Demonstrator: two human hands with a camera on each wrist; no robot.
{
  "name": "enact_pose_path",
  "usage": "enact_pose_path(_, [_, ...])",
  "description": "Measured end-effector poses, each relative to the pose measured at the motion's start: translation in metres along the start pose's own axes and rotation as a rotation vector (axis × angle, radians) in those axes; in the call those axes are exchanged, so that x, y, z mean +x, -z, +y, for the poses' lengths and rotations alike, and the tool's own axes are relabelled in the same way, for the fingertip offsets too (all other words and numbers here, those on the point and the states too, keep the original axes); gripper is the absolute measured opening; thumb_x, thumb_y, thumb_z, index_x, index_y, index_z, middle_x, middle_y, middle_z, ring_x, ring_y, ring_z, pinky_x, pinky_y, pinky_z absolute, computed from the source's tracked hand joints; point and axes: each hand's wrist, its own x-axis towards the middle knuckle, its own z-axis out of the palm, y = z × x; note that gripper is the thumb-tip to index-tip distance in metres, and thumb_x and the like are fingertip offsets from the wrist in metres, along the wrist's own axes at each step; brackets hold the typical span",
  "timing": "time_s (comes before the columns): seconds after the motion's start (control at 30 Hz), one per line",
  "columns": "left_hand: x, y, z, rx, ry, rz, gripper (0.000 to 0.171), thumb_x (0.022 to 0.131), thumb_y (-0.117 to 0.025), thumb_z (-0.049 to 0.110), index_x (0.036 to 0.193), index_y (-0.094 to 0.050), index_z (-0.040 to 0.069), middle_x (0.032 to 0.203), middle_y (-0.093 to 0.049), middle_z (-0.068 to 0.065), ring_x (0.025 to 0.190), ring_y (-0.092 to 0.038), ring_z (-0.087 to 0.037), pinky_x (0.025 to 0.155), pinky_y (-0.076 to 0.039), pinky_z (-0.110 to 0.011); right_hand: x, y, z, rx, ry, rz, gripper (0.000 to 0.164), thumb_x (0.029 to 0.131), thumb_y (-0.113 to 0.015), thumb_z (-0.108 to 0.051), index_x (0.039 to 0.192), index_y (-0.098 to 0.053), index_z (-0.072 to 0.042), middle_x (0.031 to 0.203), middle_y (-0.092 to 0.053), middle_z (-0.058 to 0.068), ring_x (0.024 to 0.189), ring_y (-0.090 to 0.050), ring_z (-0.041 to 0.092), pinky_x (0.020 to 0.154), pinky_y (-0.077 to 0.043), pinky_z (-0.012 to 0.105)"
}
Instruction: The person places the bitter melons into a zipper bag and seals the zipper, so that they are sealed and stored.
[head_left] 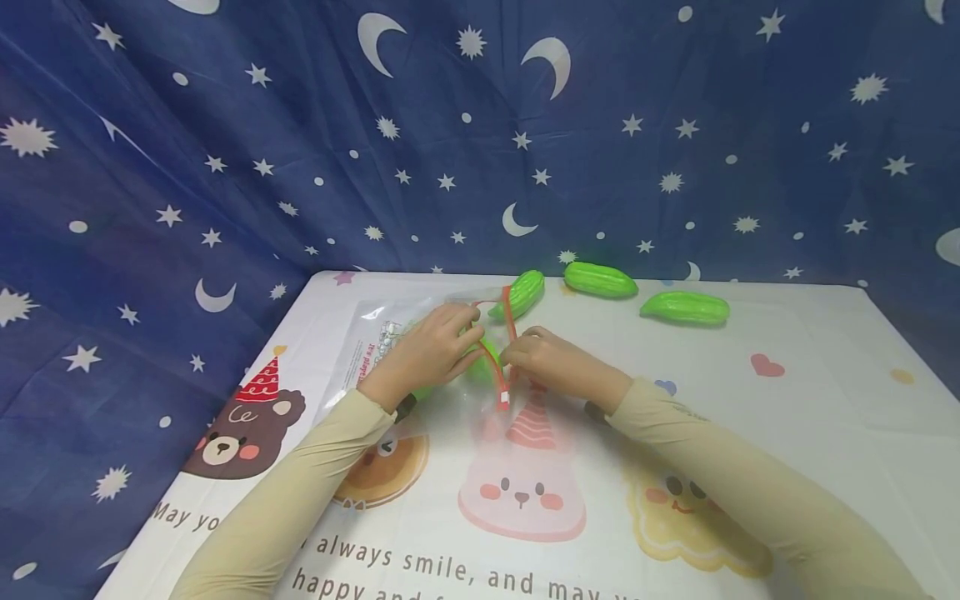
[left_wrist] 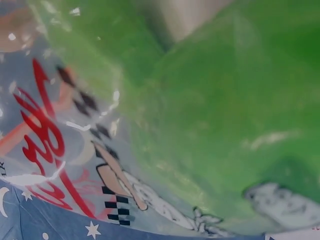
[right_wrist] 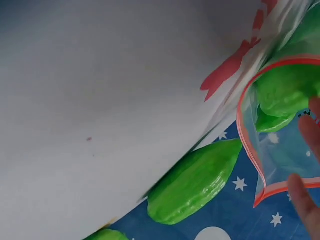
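Under the left hand (head_left: 427, 354), and out to its left, we have the bag (head_left: 371, 329), gourds (right_wrist: 282, 90) inside, mouth (head_left: 511, 317) toward the right hand (head_left: 562, 364). Beyond both hands, the first gourd (head_left: 528, 292) lies just behind the mouth; the second gourd (head_left: 600, 280) and third gourd (head_left: 686, 308) follow rightward.

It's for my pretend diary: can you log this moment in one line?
left hand: holding clear bag | right hand: at bag's red rim | bag: open, green gourds inside | outside: three gourds
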Motion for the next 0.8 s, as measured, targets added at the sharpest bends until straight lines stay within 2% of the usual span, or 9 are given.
enact_pose_path(0.07, [0.0, -0.001, 0.0, 0.003, -0.001, 0.003, 0.018, 0.083, -0.067, 0.018, 0.083, -0.054, 0.005, 0.096, -0.055, -0.012, 0.09, -0.056, -0.027, 0.087, -0.048, -0.039, 0.0, 0.001, 0.0, 0.003, 0.009, -0.066, 0.043, 0.067, -0.067, 0.01, 0.103, -0.068, -0.014, 0.097, -0.071, -0.003, 0.095, -0.065, 0.014, 0.085, -0.048, 0.036])
enact_pose_path(0.13, [0.0, -0.001, -0.001, 0.01, -0.003, 0.002, 0.018, 0.082, -0.067, 0.018, 0.083, -0.054, 0.005, 0.096, -0.055, -0.012, 0.09, -0.056, -0.027, 0.087, -0.048, -0.038, -0.001, 0.002, -0.001, -0.012, -0.005, -0.14, 0.051, 0.068, -0.068, 0.007, 0.113, -0.067, -0.018, 0.109, -0.07, -0.002, 0.106, -0.063, 0.016, 0.09, -0.047, 0.039])
enact_pose_path(0.3, [0.0, -0.001, -0.001, 0.016, 0.002, -0.007, 0.018, 0.083, -0.067, 0.018, 0.084, -0.054, 0.005, 0.095, -0.055, -0.011, 0.09, -0.056, -0.027, 0.087, -0.048, -0.037, -0.007, 0.002, 0.0, -0.038, -0.035, -0.239, 0.056, 0.073, -0.072, -0.006, 0.126, -0.059, -0.017, 0.125, -0.063, 0.002, 0.119, -0.056, 0.023, 0.098, -0.042, 0.051])
enact_pose_path(0.53, [-0.001, 0.0, 0.0, 0.007, 0.018, -0.015, 0.019, 0.083, -0.067, 0.019, 0.085, -0.055, 0.005, 0.097, -0.056, -0.012, 0.092, -0.057, -0.027, 0.09, -0.048, -0.038, -0.015, 0.003, 0.004, -0.098, -0.114, -0.197, 0.051, 0.078, -0.07, -0.021, 0.126, -0.056, -0.014, 0.121, -0.062, 0.005, 0.117, -0.054, 0.024, 0.102, -0.036, 0.058])
enact_pose_path(0.8, [-0.001, 0.001, 0.001, 0.009, 0.011, -0.007, 0.018, 0.084, -0.066, 0.019, 0.083, -0.054, 0.004, 0.096, -0.055, -0.012, 0.091, -0.056, -0.028, 0.089, -0.049, -0.038, -0.024, 0.007, 0.01, -0.173, -0.231, -0.178, 0.059, 0.078, -0.07, -0.043, 0.125, -0.056, -0.011, 0.12, -0.061, 0.01, 0.115, -0.053, 0.029, 0.104, -0.032, 0.06])
